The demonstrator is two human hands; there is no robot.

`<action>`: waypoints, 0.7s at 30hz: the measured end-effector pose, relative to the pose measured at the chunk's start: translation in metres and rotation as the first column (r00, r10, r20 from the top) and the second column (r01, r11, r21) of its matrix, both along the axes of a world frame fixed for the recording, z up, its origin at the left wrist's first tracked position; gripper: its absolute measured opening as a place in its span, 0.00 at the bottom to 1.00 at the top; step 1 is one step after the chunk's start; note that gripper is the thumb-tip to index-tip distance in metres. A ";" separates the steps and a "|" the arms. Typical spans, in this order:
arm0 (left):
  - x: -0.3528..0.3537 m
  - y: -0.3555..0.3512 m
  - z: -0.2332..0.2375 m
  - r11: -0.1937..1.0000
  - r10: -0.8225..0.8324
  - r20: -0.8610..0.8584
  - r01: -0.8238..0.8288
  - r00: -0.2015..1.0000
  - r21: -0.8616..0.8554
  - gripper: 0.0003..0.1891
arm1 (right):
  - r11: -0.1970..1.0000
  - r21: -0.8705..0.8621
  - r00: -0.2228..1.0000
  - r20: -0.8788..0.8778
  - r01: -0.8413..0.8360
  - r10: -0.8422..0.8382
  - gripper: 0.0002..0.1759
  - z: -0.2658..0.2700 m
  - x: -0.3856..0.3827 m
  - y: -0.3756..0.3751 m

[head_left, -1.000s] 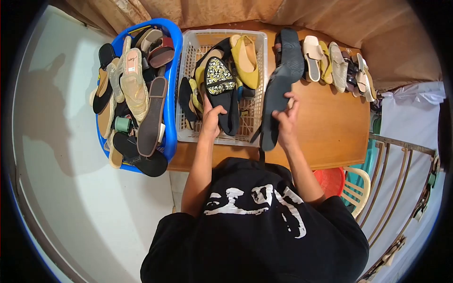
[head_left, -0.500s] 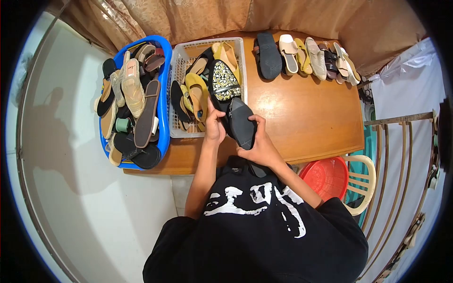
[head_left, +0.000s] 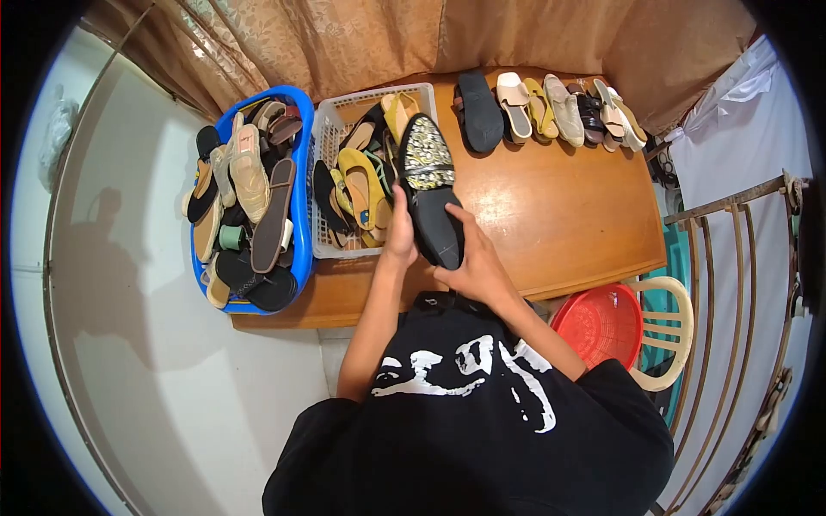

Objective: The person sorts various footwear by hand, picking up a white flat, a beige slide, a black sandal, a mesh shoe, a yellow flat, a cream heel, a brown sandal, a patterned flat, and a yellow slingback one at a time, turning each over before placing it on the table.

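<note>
Between my two hands is a pair of black shoes, pressed together, with a black, white and yellow patterned toe pointing away from me. A dark sole lies over the rear of the patterned shoe. My left hand holds the pair along its left side, thumb upward. My right hand grips the right side and the near end. Just left of the pair, a white plastic basket holds several yellow and black shoes.
A blue tub heaped with sandals stands at the left. Along the back of the wooden table runs a row of footwear. A red basket and a cream chair are below right, beside a rack.
The patterned shoe has shifted slightly right and lines up more closely with the dark-soled one. My left hand has moved a little right with it. The camera view has shifted slightly.
</note>
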State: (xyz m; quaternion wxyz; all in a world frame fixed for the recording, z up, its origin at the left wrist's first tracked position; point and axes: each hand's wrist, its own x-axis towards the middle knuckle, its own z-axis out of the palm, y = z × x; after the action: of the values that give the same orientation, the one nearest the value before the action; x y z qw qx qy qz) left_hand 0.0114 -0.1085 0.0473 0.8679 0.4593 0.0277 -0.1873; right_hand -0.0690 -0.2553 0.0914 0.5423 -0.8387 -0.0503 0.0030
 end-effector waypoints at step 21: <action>0.002 -0.012 0.011 0.967 0.071 -0.155 -0.107 0.985 -0.232 0.45 | 0.985 -0.165 0.987 0.160 0.053 -0.026 0.46 0.042 -0.010 -0.004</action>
State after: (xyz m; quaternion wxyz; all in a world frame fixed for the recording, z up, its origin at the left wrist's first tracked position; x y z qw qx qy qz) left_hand 0.0137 -0.1201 0.0583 0.9201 0.3348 0.0887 -0.1829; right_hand -0.0794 -0.2592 0.1338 0.4635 -0.8801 -0.0759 -0.0697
